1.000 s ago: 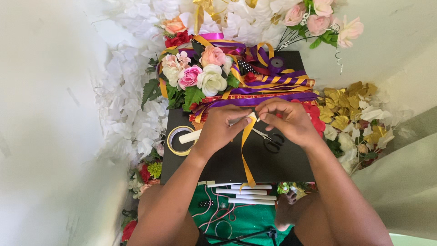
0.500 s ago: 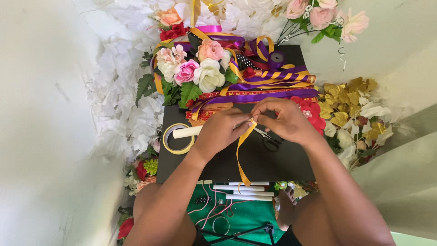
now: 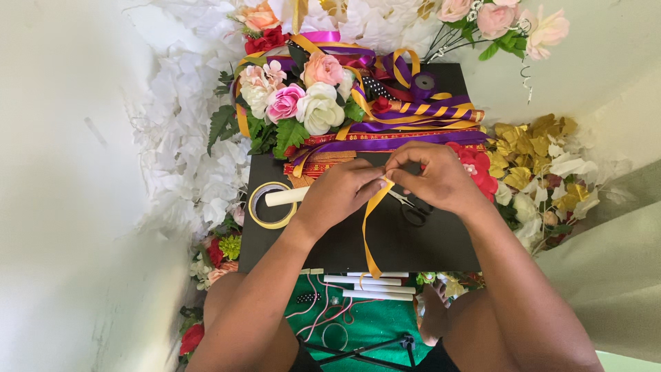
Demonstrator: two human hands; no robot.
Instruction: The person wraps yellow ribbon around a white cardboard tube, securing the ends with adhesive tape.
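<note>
Head: thin gold ribbon (image 3: 370,231), folded, dangling.

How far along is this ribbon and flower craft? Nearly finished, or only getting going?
It looks to be at an early or middle stage. Done: a flower cluster sits at the top of the black board beside layered purple and gold ribbons. In hand: the left hand and right hand pinch a gold ribbon between them. Left: scissors, a tape roll and white sticks lie unused.
</note>
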